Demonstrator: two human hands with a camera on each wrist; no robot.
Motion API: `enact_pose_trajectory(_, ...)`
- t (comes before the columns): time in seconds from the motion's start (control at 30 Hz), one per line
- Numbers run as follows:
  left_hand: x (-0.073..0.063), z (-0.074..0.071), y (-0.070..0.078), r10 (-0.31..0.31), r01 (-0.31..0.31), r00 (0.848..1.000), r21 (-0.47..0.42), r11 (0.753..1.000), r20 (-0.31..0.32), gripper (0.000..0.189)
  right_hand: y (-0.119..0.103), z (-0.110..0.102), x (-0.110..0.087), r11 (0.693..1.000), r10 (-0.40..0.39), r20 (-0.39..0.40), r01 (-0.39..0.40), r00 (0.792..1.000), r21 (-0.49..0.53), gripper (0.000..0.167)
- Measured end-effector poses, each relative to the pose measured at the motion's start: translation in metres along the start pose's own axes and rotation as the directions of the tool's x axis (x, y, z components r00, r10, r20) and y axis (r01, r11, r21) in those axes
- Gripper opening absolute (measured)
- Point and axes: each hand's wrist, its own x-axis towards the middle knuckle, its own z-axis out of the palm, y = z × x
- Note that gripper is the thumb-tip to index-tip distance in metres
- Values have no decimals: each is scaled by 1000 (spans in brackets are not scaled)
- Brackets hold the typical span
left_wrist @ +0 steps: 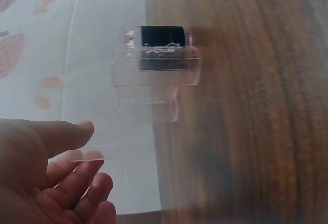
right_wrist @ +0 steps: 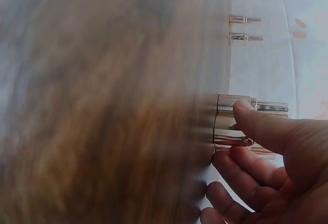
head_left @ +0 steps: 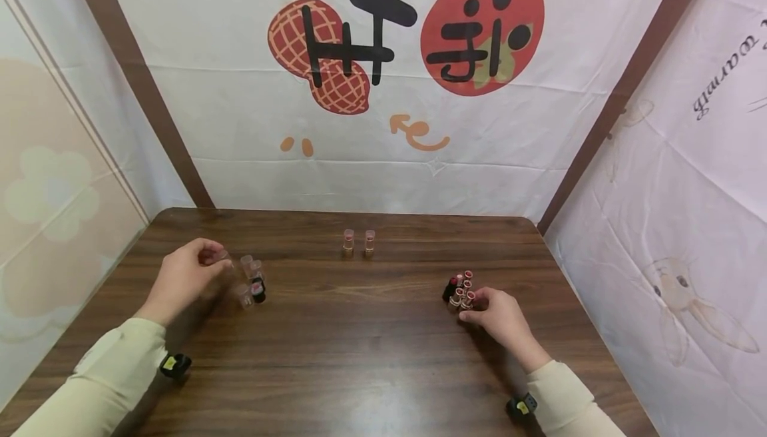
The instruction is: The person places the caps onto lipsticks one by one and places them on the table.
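At the table's left my left hand (head_left: 190, 269) pinches a clear cap (left_wrist: 114, 149) between thumb and fingertips. Just right of it stand several clear caps (head_left: 247, 264) and one black one (head_left: 258, 292), close together. My right hand (head_left: 500, 318) is at the right side of a cluster of uncapped lipsticks. Its thumb and forefinger pinch a gold lipstick tube (right_wrist: 230, 133) at the cluster's near side, its base close to the table. A black lipstick (head_left: 449, 289) stands at the cluster's left.
Two lipsticks with clear caps (head_left: 349, 242) stand upright near the back of the brown wooden table (head_left: 353, 337). Behind the table hangs a white printed curtain (head_left: 240, 130); more cloth (head_left: 659, 224) lines both sides. Each wrist carries a small black device (head_left: 175, 365).
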Motion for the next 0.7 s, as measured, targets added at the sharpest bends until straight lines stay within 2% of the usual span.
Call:
enact_pose_trajectory(0.23, 2, -7, 9, -5, 4, 1000, -11, 1000, -21, 39, 1, 0, 1, 1000, -11, -22, 11, 1000, 2, 27)
enact_pose_trajectory(0.53, 1, -14, 34, 48, -49, 998, -15, 999, -47, 37, 6, -6, -4, 999, -33, -61, 34, 998, 19, 24)
enact_pose_trajectory(0.7, 2, -17, 50, 67, -68, 997, -31, 997, -37, 37, 6, -18, -7, 999, -25, -126, 29, 992, 28, 26)
